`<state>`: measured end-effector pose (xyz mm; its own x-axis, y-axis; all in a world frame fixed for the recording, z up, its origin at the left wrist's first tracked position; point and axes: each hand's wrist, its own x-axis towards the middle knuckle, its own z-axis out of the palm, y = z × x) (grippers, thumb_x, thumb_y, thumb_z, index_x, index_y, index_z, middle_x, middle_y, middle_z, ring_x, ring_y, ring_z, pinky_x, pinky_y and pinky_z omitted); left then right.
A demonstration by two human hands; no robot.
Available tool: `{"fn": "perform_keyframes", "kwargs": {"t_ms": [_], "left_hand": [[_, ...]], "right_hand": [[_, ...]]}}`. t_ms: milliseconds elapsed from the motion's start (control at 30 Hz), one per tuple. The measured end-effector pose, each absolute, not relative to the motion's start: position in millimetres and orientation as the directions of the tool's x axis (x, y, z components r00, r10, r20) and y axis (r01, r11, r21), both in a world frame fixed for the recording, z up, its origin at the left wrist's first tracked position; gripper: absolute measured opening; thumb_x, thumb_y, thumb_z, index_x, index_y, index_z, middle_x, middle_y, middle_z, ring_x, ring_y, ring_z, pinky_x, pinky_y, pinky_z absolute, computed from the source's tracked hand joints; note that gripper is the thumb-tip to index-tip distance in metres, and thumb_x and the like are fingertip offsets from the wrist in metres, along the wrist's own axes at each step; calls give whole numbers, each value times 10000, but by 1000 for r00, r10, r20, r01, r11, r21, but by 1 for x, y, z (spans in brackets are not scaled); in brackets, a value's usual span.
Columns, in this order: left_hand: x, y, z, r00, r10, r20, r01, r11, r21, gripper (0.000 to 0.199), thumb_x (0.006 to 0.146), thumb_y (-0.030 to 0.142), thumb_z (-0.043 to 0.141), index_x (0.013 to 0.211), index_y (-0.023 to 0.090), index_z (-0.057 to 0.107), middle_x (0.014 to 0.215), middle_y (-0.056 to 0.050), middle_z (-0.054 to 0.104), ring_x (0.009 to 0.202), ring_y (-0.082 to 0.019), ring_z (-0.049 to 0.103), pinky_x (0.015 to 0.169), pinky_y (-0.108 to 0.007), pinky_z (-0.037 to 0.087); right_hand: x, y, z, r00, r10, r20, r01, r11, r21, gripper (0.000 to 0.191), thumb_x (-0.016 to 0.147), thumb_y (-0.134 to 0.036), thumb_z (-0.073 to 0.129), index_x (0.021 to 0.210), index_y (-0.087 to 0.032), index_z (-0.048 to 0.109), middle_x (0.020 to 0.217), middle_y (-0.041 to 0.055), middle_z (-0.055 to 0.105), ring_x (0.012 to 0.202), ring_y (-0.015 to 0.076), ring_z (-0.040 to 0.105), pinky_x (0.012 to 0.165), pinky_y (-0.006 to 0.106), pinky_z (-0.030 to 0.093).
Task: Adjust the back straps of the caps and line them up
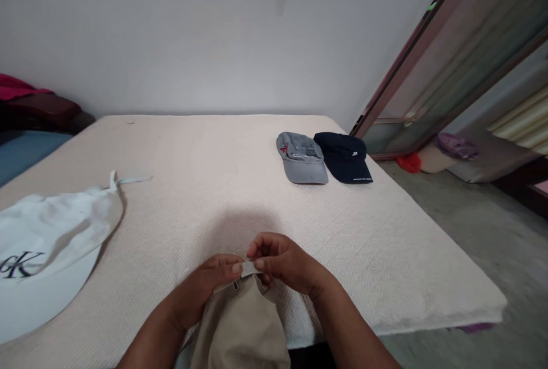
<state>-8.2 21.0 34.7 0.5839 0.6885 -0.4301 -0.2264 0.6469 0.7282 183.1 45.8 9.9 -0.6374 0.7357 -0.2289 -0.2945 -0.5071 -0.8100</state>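
A beige cap (pixel 244 323) hangs at the near edge of the bed, its back strap (pixel 249 268) toward the top. My left hand (pixel 209 278) pinches the left part of the strap, beside a small metal buckle (pixel 235 285). On the strap's right part, my right hand (pixel 285 260) closes thumb and fingers. The two hands are close together, and the cap's brim is out of sight. To the left lies a white cap (pixel 64 232) with dark letters on its front and a loose strap end sticking out.
Farther back on the cream bed cover (pixel 192 158), a grey cap (pixel 303 158) and a navy cap (pixel 345 158) lie side by side. A pale wall (pixel 192 44) stands behind. On the floor to the right are a bin (pixel 443 152) and a red item (pixel 409 163).
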Motion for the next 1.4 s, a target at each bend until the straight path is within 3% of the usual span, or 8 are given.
{"fn": "perform_keyframes", "kwargs": {"t_ms": [200,367,733,1200,1400], "left_hand": [[-7,21,30,446,695,-564,-217,695,685,247,655,286,742,824,110,705,741,-88,690,658,-174,603,648,-277,446],[-8,21,28,477,684,-552,-197,695,692,265,667,297,734,848,105,708,747,-101,696,667,-186,612,651,-290,453],[-7,20,33,371,717,-590,-201,682,703,235,631,297,768,802,141,727,738,-63,694,665,-165,602,662,-271,455],[-6,19,26,512,688,-514,-230,686,690,220,717,292,704,811,95,722,681,-80,671,575,-140,569,572,-245,410],[-3,21,33,544,685,-485,-253,684,684,208,740,269,667,799,81,734,646,-91,671,581,-167,582,657,-300,441]], "right_hand": [[181,46,14,-601,757,-258,-224,-469,-854,183,671,-207,708,794,-148,586,533,-62,522,416,43,443,407,159,322],[179,46,16,-583,765,-275,-188,-455,-870,161,670,-196,692,782,-152,585,536,-64,518,422,45,441,408,164,321],[178,47,11,-585,774,-243,-253,-459,-852,135,680,-156,657,795,-151,588,539,-57,507,425,53,431,412,184,299],[178,46,14,-600,750,-279,-209,-484,-850,137,665,-170,651,788,-155,591,494,-62,510,419,57,442,411,171,316],[178,46,14,-599,751,-278,-214,-484,-848,140,679,-189,659,792,-149,588,501,-59,512,425,58,449,420,171,324]]}}
